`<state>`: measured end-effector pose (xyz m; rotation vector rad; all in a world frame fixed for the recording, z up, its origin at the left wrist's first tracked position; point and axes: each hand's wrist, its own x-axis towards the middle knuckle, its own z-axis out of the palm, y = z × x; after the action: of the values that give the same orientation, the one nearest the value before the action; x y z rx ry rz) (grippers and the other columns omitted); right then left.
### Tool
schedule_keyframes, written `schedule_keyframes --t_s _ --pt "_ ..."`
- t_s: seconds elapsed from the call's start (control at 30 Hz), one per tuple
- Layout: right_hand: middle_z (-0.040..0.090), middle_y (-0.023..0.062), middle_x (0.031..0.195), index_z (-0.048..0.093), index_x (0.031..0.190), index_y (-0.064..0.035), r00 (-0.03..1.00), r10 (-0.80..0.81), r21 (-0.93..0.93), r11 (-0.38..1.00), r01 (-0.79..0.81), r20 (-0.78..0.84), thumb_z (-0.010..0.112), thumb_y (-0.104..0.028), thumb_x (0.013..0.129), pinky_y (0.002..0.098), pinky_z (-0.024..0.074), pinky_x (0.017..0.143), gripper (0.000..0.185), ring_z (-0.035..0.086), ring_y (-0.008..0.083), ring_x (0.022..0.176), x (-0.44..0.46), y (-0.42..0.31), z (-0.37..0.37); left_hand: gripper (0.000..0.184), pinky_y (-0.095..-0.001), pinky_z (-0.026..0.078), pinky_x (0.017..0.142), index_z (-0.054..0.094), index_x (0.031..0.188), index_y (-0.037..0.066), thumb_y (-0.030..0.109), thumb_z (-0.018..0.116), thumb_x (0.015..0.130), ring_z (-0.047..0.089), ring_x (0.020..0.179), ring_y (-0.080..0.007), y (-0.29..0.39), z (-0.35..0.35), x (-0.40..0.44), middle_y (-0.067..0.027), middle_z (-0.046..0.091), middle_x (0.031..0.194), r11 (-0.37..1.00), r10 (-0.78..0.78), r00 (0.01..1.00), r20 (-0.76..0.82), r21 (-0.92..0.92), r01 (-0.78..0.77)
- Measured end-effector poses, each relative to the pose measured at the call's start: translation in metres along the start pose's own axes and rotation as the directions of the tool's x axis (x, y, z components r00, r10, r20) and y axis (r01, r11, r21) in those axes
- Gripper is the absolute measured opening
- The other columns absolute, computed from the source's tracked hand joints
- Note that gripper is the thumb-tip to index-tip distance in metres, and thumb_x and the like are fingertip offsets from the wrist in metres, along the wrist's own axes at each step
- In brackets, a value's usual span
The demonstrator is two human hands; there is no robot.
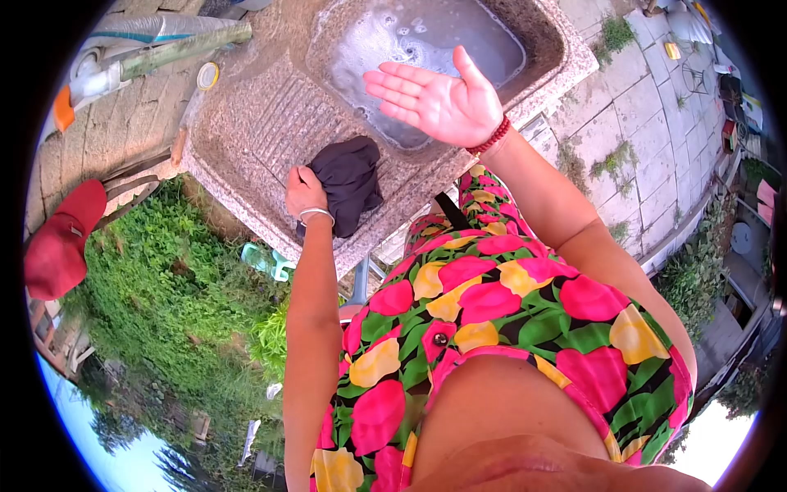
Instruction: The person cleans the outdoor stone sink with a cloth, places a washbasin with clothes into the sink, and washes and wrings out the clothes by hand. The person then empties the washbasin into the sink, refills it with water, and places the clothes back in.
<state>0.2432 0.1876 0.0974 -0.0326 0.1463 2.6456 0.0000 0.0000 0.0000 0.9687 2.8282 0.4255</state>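
Cloth (351, 184), near-black and crumpled, lies on the ribbed washboard (254, 131) of a speckled stone sink (574, 70). The left hand (307, 193), wearing a pale bangle (317, 214), has its fingers curled on the cloth's edge. Over the sink's cloudy, sudsy water (484, 41), the right hand (447, 98), wearing a red-beaded bracelet (490, 137), is palm up, fingers straight, thumb spread wide.

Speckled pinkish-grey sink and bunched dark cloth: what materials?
Speckled pinkish-grey sink: probably granite or terrazzo, mostly matte, judging by the mottled grain. Bunched dark cloth: soft fabric, matte, given its loose folds; fibre unclear.
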Motion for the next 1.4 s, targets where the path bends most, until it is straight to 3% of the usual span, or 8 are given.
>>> schedule_keyframes --t_s 0.27,0.77,0.8,0.87,0.9,0.93,0.97,1.4 --pt "0.017 0.0293 0.148 0.015 0.14 0.0134 0.994 -0.066 -0.031 0.997 0.064 -0.087 0.028 -0.068 0.088 0.0461 0.0131 0.116 0.098 0.016 0.0367 0.14 0.003 0.0 -0.008 0.035 -0.0507 0.045 0.066 0.063 0.085 0.009 0.036 0.04 0.088 0.059 0.077 -0.0421 0.001 0.0 -0.001 -0.0187 0.064 0.087 1.0 0.01 1.0 -0.02 -0.026 -0.011" --pt "0.008 0.0245 0.152 0.002 0.143 0.0081 0.963 -0.118 0.058 0.989 0.135 -0.241 0.03 -0.077 0.082 0.0472 0.0148 0.115 0.109 0.014 0.0342 0.141 0.004 -0.005 -0.045 0.035 -0.0481 0.047 0.068 0.065 0.093 0.009 0.036 0.043 0.088 0.061 0.079 -0.0402 -0.006 0.004 0.001 -0.0176 0.066 0.089 0.999 0.014 1.0 -0.019 -0.029 -0.014" --pt "0.01 0.0235 0.152 0.005 0.144 0.007 0.964 -0.129 -0.145 0.985 0.097 -0.233 0.032 -0.077 0.081 0.0466 0.0157 0.114 0.108 0.015 0.0332 0.14 0.005 -0.004 -0.044 0.035 -0.0482 0.047 0.068 0.065 0.092 0.009 0.036 0.043 0.088 0.061 0.079 -0.0404 -0.007 0.005 0.001 -0.0179 0.065 0.089 0.999 0.015 1.0 -0.022 -0.031 -0.016" --pt "0.016 0.0215 0.151 0.012 0.145 0.0048 0.967 -0.146 -0.527 0.85 0.013 -0.211 0.034 -0.076 0.081 0.0454 0.0173 0.114 0.105 0.018 0.0312 0.14 0.006 0.0 -0.042 0.035 -0.0485 0.047 0.068 0.065 0.092 0.008 0.036 0.043 0.088 0.061 0.079 -0.0406 -0.008 0.007 0.001 -0.0183 0.065 0.089 0.999 0.019 0.999 -0.028 -0.035 -0.02" --pt "0.018 0.021 0.151 0.015 0.144 0.004 0.964 -0.253 -0.965 0.261 -0.012 -0.081 0.035 -0.075 0.082 0.0449 0.0179 0.113 0.103 0.02 0.0311 0.14 0.005 0.003 -0.036 0.035 -0.0486 0.047 0.068 0.065 0.092 0.008 0.036 0.043 0.088 0.061 0.079 -0.0407 -0.006 0.006 0.002 -0.0185 0.065 0.089 0.999 0.018 0.999 -0.028 -0.032 -0.019" --pt "0.021 0.0204 0.15 0.018 0.144 0.0031 0.967 -0.242 -0.884 -0.466 -0.038 0.086 0.037 -0.074 0.082 0.0445 0.0185 0.113 0.101 0.021 0.0309 0.139 0.002 0.008 -0.027 0.035 -0.0487 0.047 0.068 0.065 0.092 0.008 0.036 0.043 0.088 0.061 0.079 -0.0408 -0.005 0.004 0.001 -0.0186 0.065 0.089 1.0 0.016 1.0 -0.024 -0.026 -0.017" --pt "0.024 0.0199 0.149 0.021 0.144 0.0023 0.972 -0.121 -0.327 -0.944 -0.05 0.201 0.038 -0.073 0.082 0.0441 0.0192 0.112 0.099 0.023 0.0307 0.139 -0.001 0.013 -0.022 0.035 -0.0489 0.047 0.068 0.065 0.091 0.008 0.036 0.044 0.088 0.061 0.079 -0.041 -0.003 0.002 0.0 -0.0187 0.065 0.088 1.0 0.017 1.0 -0.019 -0.022 -0.017" --pt "0.027 0.021 0.147 0.025 0.142 0.0035 0.988 -0.105 -0.229 -0.971 -0.076 0.116 0.042 -0.071 0.081 0.044 0.0185 0.113 0.097 0.023 0.0328 0.138 -0.009 0.019 -0.037 0.032 -0.0497 0.046 0.066 0.064 0.089 0.011 0.035 0.043 0.088 0.06 0.077 -0.041 0.0 -0.001 -0.001 -0.0176 0.065 0.087 0.999 0.011 1.0 -0.021 -0.033 -0.011"
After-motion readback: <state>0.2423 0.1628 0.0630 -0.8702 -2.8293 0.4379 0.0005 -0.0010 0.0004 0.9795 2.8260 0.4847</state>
